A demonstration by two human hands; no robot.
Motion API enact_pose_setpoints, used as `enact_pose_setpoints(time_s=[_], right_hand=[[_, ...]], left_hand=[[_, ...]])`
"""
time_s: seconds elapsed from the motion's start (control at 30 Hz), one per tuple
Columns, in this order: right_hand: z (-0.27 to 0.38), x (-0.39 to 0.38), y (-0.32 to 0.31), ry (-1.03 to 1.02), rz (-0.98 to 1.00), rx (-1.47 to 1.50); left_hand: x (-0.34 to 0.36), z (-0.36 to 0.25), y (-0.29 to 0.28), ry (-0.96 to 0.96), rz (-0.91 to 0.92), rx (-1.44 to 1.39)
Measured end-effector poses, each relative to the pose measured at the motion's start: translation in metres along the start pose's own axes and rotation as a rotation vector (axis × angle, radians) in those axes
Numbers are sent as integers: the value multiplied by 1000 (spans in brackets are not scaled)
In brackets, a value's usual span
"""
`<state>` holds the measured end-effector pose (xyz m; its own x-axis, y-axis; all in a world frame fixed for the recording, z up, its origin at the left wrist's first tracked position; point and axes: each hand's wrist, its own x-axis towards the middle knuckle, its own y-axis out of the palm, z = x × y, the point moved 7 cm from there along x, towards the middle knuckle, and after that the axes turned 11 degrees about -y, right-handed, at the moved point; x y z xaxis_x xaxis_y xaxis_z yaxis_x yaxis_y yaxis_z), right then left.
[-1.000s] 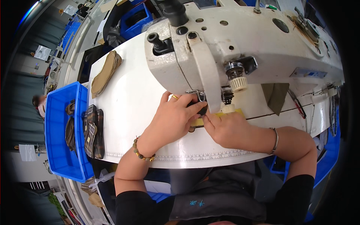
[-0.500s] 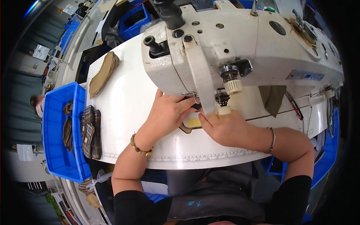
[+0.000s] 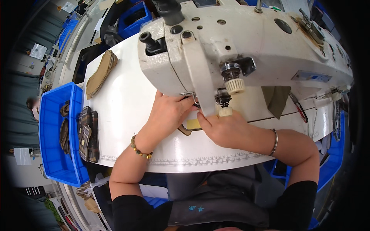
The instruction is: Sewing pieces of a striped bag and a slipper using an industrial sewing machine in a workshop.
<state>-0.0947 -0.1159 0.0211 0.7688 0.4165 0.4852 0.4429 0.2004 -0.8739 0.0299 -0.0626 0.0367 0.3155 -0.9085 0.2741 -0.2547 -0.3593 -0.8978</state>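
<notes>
Two bare hands work a brown-edged piece point(image 3: 185, 131) at the needle end of an industrial sewing machine point(image 3: 246, 42), as I follow from my remote post. The piece lies flat on the white worktable point(image 3: 127, 123), its near curved edge showing between the hands beside a yellow patch point(image 3: 193, 124); the rest is lost to me beneath fingers and machine head.

The left hand point(image 3: 165, 115) has its fingers bent and bunched near the presser foot, against something dark; whether they pinch it or merely press, I cannot tell from here. The right hand point(image 3: 225, 129) is half curled, index finger reaching toward the same spot, its fingertips too hidden for me to call a hold.

I judge this one piece to be partway through, set in place but not yet free of the machine; any seam is out of my sight. A stack of tan sole-shaped pieces point(image 3: 101, 75) lies on the table's left side, untouched. Folded plaid pieces point(image 3: 85, 134) sit just beside a blue bin point(image 3: 79, 165) holding brown items point(image 3: 64, 134); whether those are finished or waiting, I cannot say.
</notes>
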Motion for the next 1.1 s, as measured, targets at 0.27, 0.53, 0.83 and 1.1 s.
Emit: enact_pose_setpoints(time_s=[0.27,0.53,0.83,1.1], right_hand=[[-14,-7,14,-3,6,-57],[-55,-11,19,337,-184,7],[-54,-6,9,259,-351,140],[-41,7,-2,99,-218,-37]], left_hand=[[2,3,0,18,-78,-1],[-5,17,-23,-206,-363,103],[-2,24,-9,-207,-206,-324],[-2,3,-9,-8,-187,-60]])
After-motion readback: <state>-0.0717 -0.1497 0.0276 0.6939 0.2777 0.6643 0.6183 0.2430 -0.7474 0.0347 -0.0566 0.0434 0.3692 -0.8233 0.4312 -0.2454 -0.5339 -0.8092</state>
